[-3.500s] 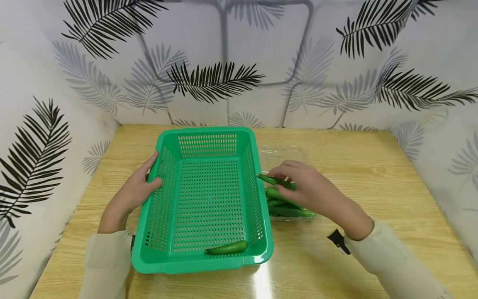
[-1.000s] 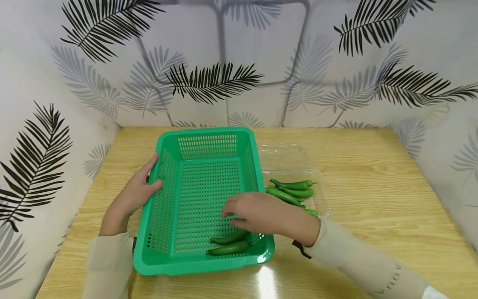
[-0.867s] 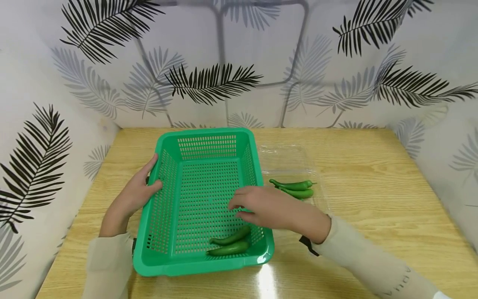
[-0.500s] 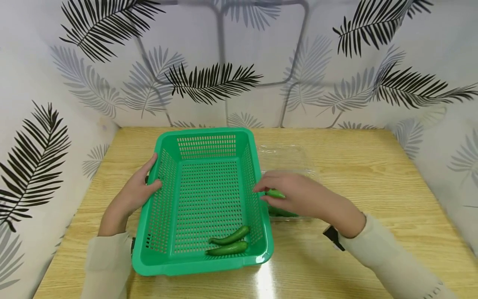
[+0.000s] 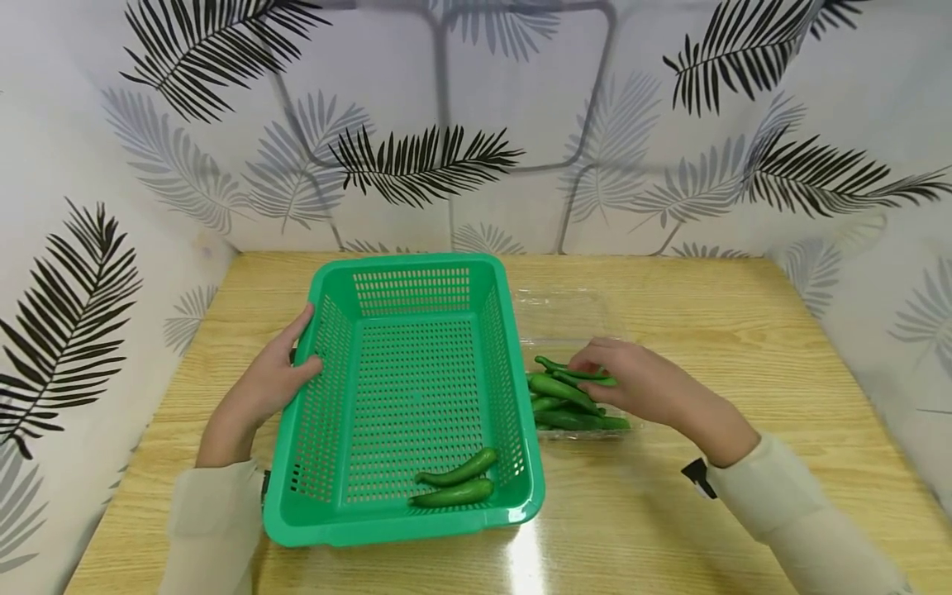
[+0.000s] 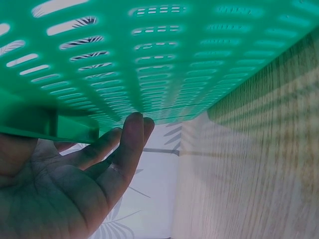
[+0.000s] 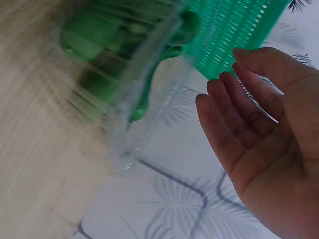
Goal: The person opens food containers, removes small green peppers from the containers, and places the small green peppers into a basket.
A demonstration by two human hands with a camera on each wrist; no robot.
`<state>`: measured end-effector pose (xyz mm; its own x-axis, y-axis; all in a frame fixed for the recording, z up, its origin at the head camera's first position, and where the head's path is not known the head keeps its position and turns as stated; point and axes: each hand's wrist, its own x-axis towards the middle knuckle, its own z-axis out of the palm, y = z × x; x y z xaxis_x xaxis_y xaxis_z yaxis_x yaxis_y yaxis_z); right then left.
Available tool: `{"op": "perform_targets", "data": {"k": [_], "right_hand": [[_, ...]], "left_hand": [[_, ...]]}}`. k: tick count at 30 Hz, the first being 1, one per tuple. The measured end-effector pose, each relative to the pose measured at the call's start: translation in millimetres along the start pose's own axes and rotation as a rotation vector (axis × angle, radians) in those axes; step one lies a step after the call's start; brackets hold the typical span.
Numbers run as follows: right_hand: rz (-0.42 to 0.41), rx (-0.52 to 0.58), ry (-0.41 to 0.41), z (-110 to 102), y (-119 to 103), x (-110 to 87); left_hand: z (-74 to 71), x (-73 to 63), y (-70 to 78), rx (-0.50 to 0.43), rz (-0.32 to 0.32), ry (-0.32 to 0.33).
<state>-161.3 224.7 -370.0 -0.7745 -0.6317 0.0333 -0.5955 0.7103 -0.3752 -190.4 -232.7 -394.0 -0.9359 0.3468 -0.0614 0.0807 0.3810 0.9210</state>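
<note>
A green plastic basket (image 5: 416,372) with slotted walls stands left of centre on the table. My left hand (image 5: 268,380) grips its left rim, thumb over the top; in the left wrist view the fingers (image 6: 132,137) lie along the wall's outside. Two green chili peppers (image 5: 454,494) lie at the basket's near right corner. To its right, several more green chili peppers (image 5: 568,419) fill a clear plastic container (image 5: 561,318) with its lid folded back. Over these peppers is my right hand (image 5: 632,376), fingertips right at the upper ones. In the right wrist view its fingers are spread apart, holding nothing.
The wooden table (image 5: 714,330) extends to the right of the container. A white cloth (image 5: 476,198) with a leaf pattern hangs behind and at both sides. The basket's right rim overlaps the container's left edge in the head view.
A second chili pepper, gripped by my right hand earlier, now lies in the basket. My right hand has moved from the basket right to the container. My left hand has stayed on the rim.
</note>
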Motion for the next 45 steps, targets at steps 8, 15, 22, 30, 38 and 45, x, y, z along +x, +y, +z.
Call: {"op": "perform_targets", "data": {"k": [8, 15, 22, 30, 38, 45], "right_hand": [[0.027, 0.055, -0.025, 17.3, 9.2, 2.0], [0.043, 0.045, -0.043, 30.1, 7.6, 8.4], [0.087, 0.027, -0.026, 38.1, 9.7, 10.4], [0.088, 0.031, -0.014, 30.3, 6.0, 10.0], [0.059, -0.008, 0.049, 6.7, -2.2, 6.2], [0.023, -0.006, 0.103, -14.3, -12.4, 4.9]], "left_hand": [[-0.7, 0.4, -0.8, 0.051, -0.002, 0.012], [-0.1, 1.1, -2.8, 0.043, -0.011, 0.008], [0.2, 1.7, -1.7, 0.058, -0.008, 0.012], [0.5, 0.9, -1.5, 0.037, -0.012, 0.007], [-0.4, 1.3, -4.5, 0.033, -0.008, 0.002], [0.6, 0.4, -1.5, 0.032, 0.001, 0.004]]}}
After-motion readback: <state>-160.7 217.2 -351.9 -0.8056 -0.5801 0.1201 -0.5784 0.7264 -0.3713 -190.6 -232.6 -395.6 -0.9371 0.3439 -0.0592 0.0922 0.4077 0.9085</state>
